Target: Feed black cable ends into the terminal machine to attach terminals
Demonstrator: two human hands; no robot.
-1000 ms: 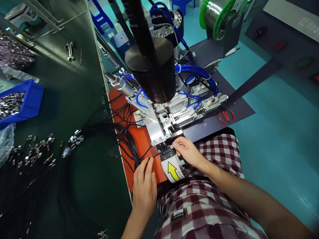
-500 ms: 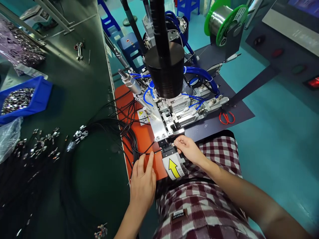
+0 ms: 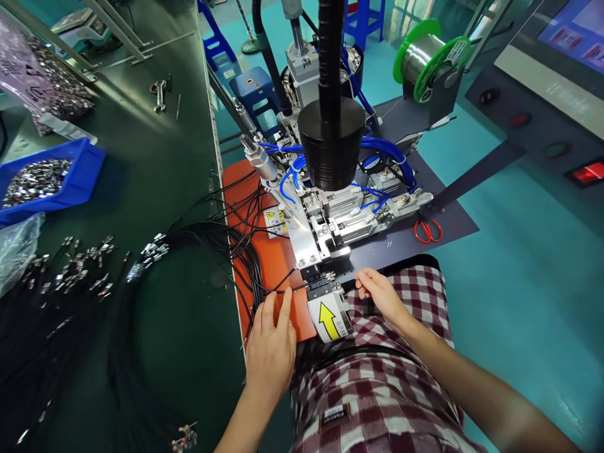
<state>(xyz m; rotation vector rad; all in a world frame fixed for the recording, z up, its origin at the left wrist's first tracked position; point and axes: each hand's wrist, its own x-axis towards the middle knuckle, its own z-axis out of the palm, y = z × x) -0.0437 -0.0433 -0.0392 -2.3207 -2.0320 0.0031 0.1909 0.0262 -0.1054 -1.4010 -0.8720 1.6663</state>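
Observation:
My left hand (image 3: 271,346) lies over the front of the orange plate (image 3: 277,255), fingers stretched out and apart. Its fingertips touch or nearly touch a thin black cable (image 3: 299,287) that runs into a small black fixture (image 3: 318,287). At the fixture's right side the cable's small metal end (image 3: 331,277) shows. My right hand (image 3: 383,301) is just right of the fixture, apart from it, with fingers curled together and nothing visible in them. Below the fixture is a white cover with a yellow arrow (image 3: 328,319). Behind it stands the bench machine (image 3: 349,217) with pneumatic cylinders and blue tubes.
A black suction hood (image 3: 331,151) hangs over the machine. Red-handled scissors (image 3: 428,231) lie on the grey base. Bundled black cables (image 3: 125,327) cover the green bench at left, near a blue bin (image 3: 85,176) of metal parts. A wire spool (image 3: 425,60) stands behind.
My right hand has drawn back to the right from the fixture, leaving the cable's metal end there. My left hand stays in place. The view has shifted slightly.

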